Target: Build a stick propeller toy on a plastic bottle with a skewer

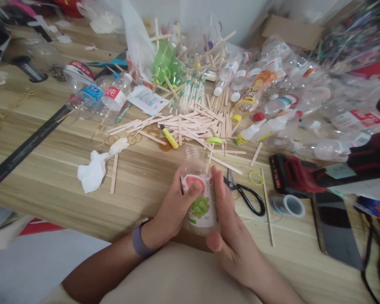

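In front of me, at the near edge of the table, my left hand (174, 202) is wrapped round a clear plastic bottle (198, 207). The bottle has no cap on its neck and carries a label with green grapes. My right hand (231, 223) is beside the bottle's right side, fingers stretched and thumb apart; whether it touches the bottle I cannot tell. Just beyond the bottle, a yellow-green ring-like cap (214, 140) lies by a thin wooden stick. Black-handled scissors (248, 198) rest right of my right hand.
Wooden craft sticks (193, 124) are heaped beyond the bottle, with a yellow cutter (170, 137). Plastic bottles (280, 103) crowd the back right. A red-black power tool (300, 173), a wire spool (288, 206) and a phone (335, 230) lie right. Crumpled tissue (93, 171) is left.
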Tool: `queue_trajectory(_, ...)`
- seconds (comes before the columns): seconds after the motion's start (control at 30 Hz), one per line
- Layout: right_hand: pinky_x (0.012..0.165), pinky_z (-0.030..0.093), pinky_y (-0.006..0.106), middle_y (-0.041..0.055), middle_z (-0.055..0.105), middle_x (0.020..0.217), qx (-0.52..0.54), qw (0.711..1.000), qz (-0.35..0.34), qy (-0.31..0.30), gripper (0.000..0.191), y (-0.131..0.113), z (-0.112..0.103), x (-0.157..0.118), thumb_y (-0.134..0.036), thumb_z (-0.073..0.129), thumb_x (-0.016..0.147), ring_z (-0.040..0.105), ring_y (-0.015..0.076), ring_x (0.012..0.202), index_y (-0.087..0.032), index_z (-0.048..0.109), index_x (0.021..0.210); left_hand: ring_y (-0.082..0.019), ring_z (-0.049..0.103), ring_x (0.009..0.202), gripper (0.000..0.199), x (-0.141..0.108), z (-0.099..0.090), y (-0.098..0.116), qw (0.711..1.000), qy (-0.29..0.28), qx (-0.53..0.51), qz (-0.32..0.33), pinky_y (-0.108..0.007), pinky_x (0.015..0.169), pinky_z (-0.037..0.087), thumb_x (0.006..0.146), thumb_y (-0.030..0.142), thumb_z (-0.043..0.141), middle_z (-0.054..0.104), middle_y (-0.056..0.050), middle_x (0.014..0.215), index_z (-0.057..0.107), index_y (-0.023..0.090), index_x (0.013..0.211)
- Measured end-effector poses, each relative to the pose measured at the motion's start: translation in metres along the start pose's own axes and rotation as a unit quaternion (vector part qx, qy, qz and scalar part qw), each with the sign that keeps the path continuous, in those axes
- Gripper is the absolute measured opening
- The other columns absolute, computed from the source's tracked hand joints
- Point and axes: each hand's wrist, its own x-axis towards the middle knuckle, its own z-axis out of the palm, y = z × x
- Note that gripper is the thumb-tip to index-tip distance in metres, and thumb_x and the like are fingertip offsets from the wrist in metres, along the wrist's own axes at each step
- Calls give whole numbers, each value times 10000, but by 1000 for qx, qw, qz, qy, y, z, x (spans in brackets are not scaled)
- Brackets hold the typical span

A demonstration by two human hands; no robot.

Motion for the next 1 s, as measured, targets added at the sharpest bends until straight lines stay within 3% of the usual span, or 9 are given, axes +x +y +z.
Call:
queue_trajectory(0.1, 1167, 242, 551, 131, -5, 1642, -5, 1000, -6, -2, 836, 0, 1, 0, -653, 195, 936, 58, 297, 1497, -188, -125, 1553, -217, 634, 1020, 677, 1, 0, -2, 1000, 11, -17, -21, -344, 892, 503, 744, 485, 746, 645, -80, 1152, 444, 228, 1292)
queue_trajectory(0.33, 1147, 300, 540, 159, 79, 1637, 2, 1000, -26, -9, 883, -1, -2, -1, -680, 239, 912, 105, 306, 1496, -170, -70, 1564, -177, 635, 860, 311, 5, 4, 1, 999, 11, -28, -13, -293, 771, 507, 768, 333, 702, 657, -15, 931, 555, 225, 1019)
queue_trajectory(0.5, 1096, 410, 483, 139, 335, 1571, -10, 1000, -17, 18, 698, 5, -11, -5, -580, 371, 953, 339, 278, 1433, -251, 218, 1549, -174, 644, 852, 302, 3, 5, 3, 998, 9, -52, -31, -274, 737, 505, 746, 327, 709, 658, -5, 923, 546, 228, 980)
queue_trajectory(0.63, 1057, 427, 547, 186, 465, 1476, -114, 991, -54, 50, 587, 13, -12, -8, -494, 433, 971, 481, 309, 1335, -226, 379, 1491, -189, 640, 921, 360, 1, 2, 1, 998, -8, -61, -19, -277, 769, 509, 755, 351, 733, 649, -23, 984, 529, 219, 1022)
queue_trajectory(0.73, 1038, 432, 571, 214, 504, 1436, -167, 980, -87, 59, 605, 14, -9, -9, -467, 435, 978, 509, 318, 1306, -180, 349, 1504, -210, 632, 966, 463, 2, 0, -3, 998, -23, -60, -5, -309, 829, 512, 750, 461, 752, 642, -40, 1024, 524, 217, 1070)
queue_trajectory(0.87, 1037, 437, 562, 220, 458, 1474, -184, 978, -83, 54, 702, 10, -5, -7, -502, 432, 967, 455, 329, 1349, -161, 230, 1547, -236, 606, 1034, 615, 1, 0, -6, 998, -3, -60, 23, -338, 875, 488, 714, 610, 730, 635, -66, 1091, 525, 204, 1129)
queue_trajectory(1.0, 1033, 441, 559, 221, 404, 1510, -177, 980, -71, 53, 782, 7, -3, -6, -532, 424, 958, 394, 339, 1390, -165, 102, 1569, -226, 596, 1013, 624, 0, 1, -3, 999, 6, -26, 44, -351, 891, 473, 690, 599, 755, 641, -61, 1068, 545, 199, 1121)
